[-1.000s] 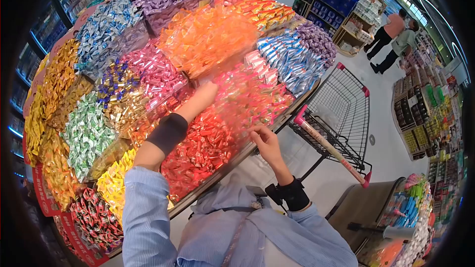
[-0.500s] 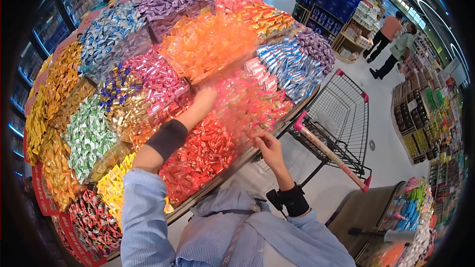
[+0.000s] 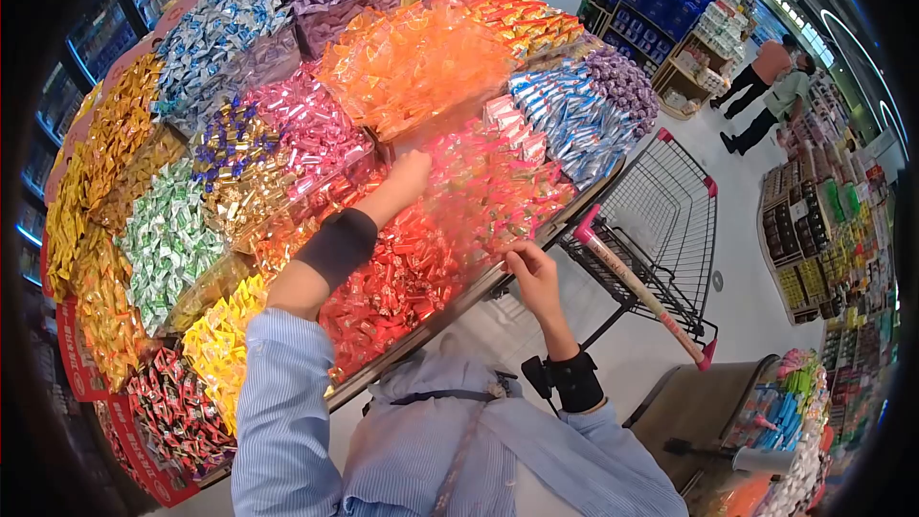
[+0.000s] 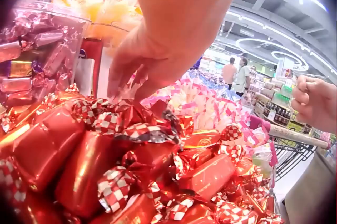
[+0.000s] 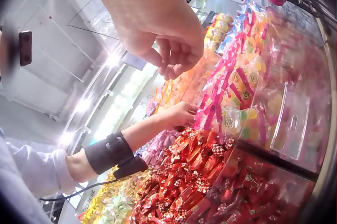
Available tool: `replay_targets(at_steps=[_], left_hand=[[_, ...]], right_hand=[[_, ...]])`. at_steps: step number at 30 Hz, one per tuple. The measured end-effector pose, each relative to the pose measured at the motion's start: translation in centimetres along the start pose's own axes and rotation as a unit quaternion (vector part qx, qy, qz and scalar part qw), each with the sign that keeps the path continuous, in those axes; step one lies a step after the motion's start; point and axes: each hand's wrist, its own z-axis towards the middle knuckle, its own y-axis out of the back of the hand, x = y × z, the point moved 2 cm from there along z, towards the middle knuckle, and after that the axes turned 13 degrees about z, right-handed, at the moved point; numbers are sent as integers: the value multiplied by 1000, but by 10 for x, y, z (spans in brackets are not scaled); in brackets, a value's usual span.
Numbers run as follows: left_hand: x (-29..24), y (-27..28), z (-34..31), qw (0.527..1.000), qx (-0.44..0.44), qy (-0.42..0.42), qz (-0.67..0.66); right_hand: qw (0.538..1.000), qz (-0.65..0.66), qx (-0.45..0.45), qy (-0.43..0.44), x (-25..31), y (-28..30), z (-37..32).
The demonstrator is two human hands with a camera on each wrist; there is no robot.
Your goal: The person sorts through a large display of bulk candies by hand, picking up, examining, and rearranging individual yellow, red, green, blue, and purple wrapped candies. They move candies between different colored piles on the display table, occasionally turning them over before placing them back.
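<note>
My left hand point(image 3: 410, 175) reaches between the red-wrapped candies point(image 3: 392, 273) and the pink-and-clear-wrapped candies point(image 3: 503, 182). In the left wrist view its curled fingers point(image 4: 120, 74) pinch a clear candy wrapper point(image 4: 139, 77) right above the red candies; the fingertips are partly hidden. In the right wrist view the same hand point(image 5: 179, 114) sits at the edge of the pink pile. My right hand point(image 3: 534, 278) hovers over the front edge of the display, its fingers point(image 5: 179, 58) loosely curled with nothing seen between them. Black bands are on both wrists.
Clear dividers part the candy piles, with orange candies point(image 3: 412, 72) behind and blue-and-white ones point(image 3: 570, 120) to the right. A shopping cart point(image 3: 661, 220) stands right of the display edge point(image 3: 450, 311). Two people point(image 3: 771, 86) stand farther off in the aisle.
The head view has shifted slightly. My left hand stays at the border of the red and pink candies, its fingers a little higher. My right hand remains near the display's front edge.
</note>
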Motion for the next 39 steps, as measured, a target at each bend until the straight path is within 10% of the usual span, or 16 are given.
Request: replay_targets(at_steps=[8,13,29,39], left_hand=[[5,8,-2,999,39,-14,6],[-10,94,-79,970,-224,-91,-24],[62,90,-372,901,-225,344,-140],[110,76,-435,906,-189,329,-187]], right_hand=[[1000,-20,23,-7,3,-20,-1],[999,-4,20,-25,-8,-14,0],[982,-55,131,-121,-64,-64,-15],[975,-103,148,-127,-88,-146,-58]])
